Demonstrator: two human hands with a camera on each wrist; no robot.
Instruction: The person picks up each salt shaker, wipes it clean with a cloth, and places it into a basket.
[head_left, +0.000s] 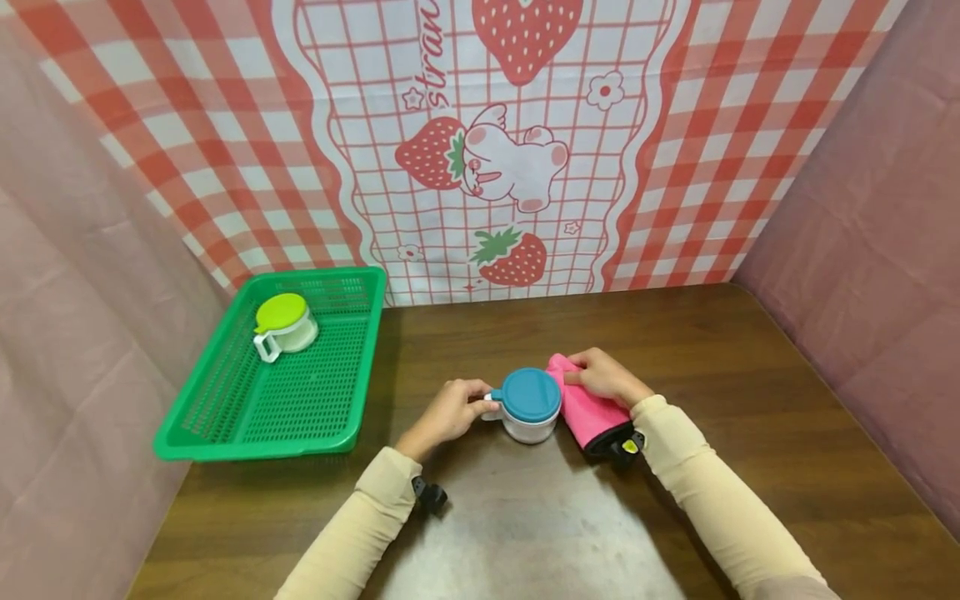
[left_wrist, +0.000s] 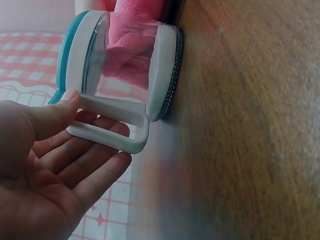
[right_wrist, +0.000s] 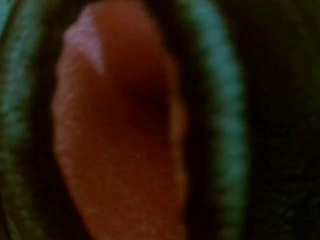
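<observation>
A clear seasoning jar (head_left: 529, 430) with a blue lid (head_left: 531, 394) stands upright on the wooden table (head_left: 720, 350). My left hand (head_left: 453, 408) pinches its white handle (left_wrist: 136, 145), thumb on top and fingers beneath, as the left wrist view shows. On the other side, my right hand (head_left: 602, 375) grips a pink cloth (head_left: 587, 415) with a dark edge. The cloth lies against the jar's right side and shows pink through its clear wall. In the right wrist view the blurred cloth (right_wrist: 120, 165) fills much of the picture, and the fingers are hidden.
A green plastic basket (head_left: 360, 367) sits at the left of the table. Inside it rests a similar jar (head_left: 296, 335) with a lime-green lid. Behind the table hangs a checked strawberry curtain (head_left: 675, 167), with pink drapes (head_left: 862, 208) at both sides.
</observation>
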